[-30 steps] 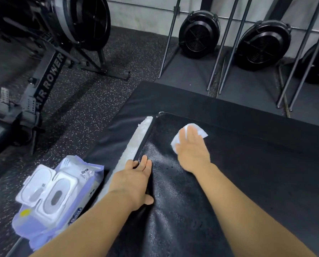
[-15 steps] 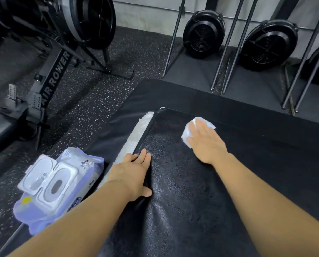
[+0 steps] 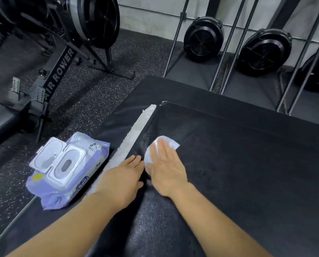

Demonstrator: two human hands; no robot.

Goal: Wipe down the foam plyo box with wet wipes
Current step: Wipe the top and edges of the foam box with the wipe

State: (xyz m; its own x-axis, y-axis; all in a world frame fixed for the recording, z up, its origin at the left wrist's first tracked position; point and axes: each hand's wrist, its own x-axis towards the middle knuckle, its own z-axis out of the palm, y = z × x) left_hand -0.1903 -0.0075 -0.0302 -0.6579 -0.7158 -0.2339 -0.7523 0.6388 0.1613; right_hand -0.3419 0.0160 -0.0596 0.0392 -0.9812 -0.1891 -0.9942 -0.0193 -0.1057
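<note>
The black foam plyo box (image 3: 238, 164) fills the right and lower part of the view, its top grainy and dark. My right hand (image 3: 166, 167) lies flat with straight fingers on a white wet wipe (image 3: 170, 143), pressing it onto the box top near the left edge. My left hand (image 3: 123, 178) rests open on that left edge, fingers straight along the seam, right beside my right hand. A white strip (image 3: 136, 130) runs along the box's left side.
A purple pack of wet wipes (image 3: 66, 169) with its white lid flipped open lies on the lower ledge at the left. An air rower (image 3: 60, 69) stands on the speckled floor at the far left. Upright rowers and metal rails (image 3: 229, 51) line the back wall.
My right hand has slid the wipe back towards me and to the left, from the far part of the box top to beside my left hand. The left hand has stayed on the edge.
</note>
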